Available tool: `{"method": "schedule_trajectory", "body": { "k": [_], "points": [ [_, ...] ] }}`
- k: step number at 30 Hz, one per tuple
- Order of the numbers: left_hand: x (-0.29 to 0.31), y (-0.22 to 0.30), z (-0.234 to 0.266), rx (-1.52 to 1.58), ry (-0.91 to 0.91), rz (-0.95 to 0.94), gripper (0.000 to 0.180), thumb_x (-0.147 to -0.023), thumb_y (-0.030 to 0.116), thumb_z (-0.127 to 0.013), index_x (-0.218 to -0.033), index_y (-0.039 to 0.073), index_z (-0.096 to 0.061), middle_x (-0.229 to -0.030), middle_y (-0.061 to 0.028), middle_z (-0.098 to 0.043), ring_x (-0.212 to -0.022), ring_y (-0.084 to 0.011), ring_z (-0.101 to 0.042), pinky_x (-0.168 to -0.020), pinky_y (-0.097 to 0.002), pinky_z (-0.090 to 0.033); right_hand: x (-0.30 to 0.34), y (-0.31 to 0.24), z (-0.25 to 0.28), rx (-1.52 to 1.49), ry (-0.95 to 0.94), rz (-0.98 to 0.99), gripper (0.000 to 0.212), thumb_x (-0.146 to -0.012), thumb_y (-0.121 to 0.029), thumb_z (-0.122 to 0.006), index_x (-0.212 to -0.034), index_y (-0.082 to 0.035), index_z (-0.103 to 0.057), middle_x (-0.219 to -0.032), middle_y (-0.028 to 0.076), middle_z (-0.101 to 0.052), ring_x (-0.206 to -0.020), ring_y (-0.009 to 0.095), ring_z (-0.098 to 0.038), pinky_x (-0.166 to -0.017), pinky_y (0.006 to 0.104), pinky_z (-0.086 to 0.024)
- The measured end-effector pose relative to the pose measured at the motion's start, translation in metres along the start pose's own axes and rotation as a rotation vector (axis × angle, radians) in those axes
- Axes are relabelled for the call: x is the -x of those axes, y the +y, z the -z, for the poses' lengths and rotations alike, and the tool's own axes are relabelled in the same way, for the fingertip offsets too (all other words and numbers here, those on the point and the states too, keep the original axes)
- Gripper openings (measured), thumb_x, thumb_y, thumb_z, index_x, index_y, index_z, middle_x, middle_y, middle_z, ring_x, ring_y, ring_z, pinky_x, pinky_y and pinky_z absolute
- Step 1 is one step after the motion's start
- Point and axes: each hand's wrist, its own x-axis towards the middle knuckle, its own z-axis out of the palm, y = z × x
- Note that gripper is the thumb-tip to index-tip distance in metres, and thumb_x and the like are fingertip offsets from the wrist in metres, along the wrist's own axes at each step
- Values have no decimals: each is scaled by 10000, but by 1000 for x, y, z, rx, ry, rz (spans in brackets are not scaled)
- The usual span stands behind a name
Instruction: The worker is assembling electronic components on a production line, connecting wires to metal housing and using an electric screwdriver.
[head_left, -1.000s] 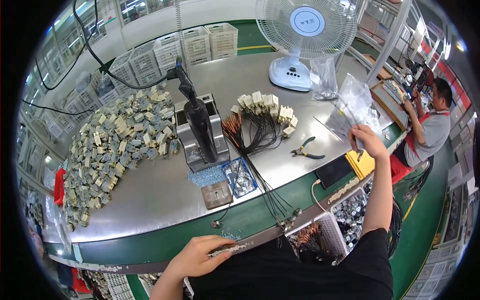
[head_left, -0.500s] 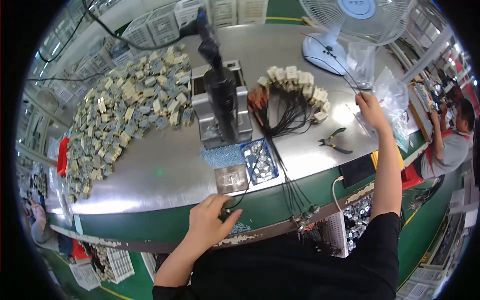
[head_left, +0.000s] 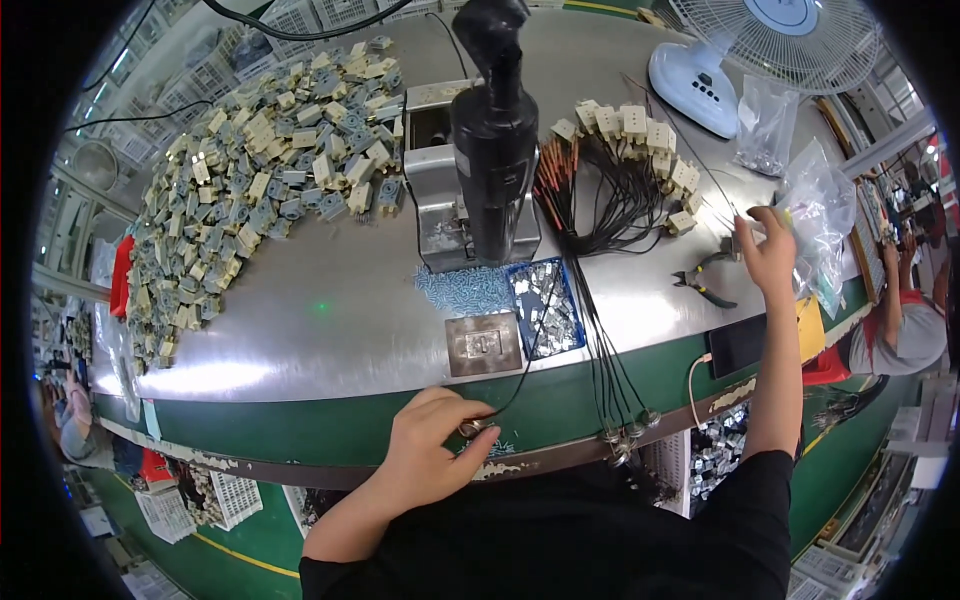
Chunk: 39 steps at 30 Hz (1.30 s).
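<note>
Near the front edge of the bench, my left hand (head_left: 430, 445) pinches a small round metal fitting (head_left: 474, 428). A thin black cable (head_left: 522, 380) runs from it past a blue tray (head_left: 545, 310) of small shiny metal pieces. On the right, my right hand (head_left: 768, 255) has its fingertips closed on a thin dark wire (head_left: 690, 140) that stretches back toward the fan. Just below those fingers lie pliers (head_left: 708, 282) with dark and yellow handles. A steel block (head_left: 483, 345) sits beyond my left hand, beside a heap of small blue pieces (head_left: 462, 291).
A black machine (head_left: 495, 150) on a metal base stands mid-bench. Grey and beige connector blocks (head_left: 270, 190) are heaped at left. Bundled black cables (head_left: 600, 240) with beige blocks lie at right, near a fan (head_left: 695, 90), plastic bags (head_left: 815, 215) and a phone (head_left: 735, 347). A co-worker (head_left: 900, 330) is farther right.
My right hand has come nearer the pliers with the wire in its fingers. My left hand still pinches the metal fitting. The whole view has shifted somewhat.
</note>
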Motion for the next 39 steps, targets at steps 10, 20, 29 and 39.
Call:
{"method": "schedule_trajectory", "body": {
  "k": [10,20,29,39],
  "points": [
    [-26,-9,45,552,21,272,337,-842,-110,-776,-1164,-82,-681,-993,-132,-727,-913,-191,-735,-822,-302,-601,27,-270,-14,-710,-662,794,428,-839,-297,-800,-1160,-36,-691,-1044,156,-704,-972,365,-671,-883,449,-537],
    [-5,-38,31,457,40,268,338,-847,-39,-814,-1171,-48,-719,-945,-128,-774,-795,-158,-759,-723,-274,-606,19,-257,-26,-579,-696,767,212,-841,-226,-743,-941,-42,-707,-755,117,-675,-698,335,-670,-646,442,-515],
    [-7,-32,46,181,-38,72,402,-773,231,-914,-1118,82,-774,-895,-84,-768,-721,-225,-734,-674,-301,-568,27,-289,-16,-755,-780,758,221,-840,-124,-733,-1049,-50,-723,-767,95,-657,-682,296,-662,-613,405,-522],
    [16,-34,29,860,-137,365,445,-871,231,-855,-1240,30,-709,-944,-132,-757,-821,-221,-749,-764,-328,-582,31,-299,-12,-673,-823,865,240,-765,-8,-721,-1003,-38,-719,-707,77,-610,-633,276,-645,-579,369,-515]
  ]
}}
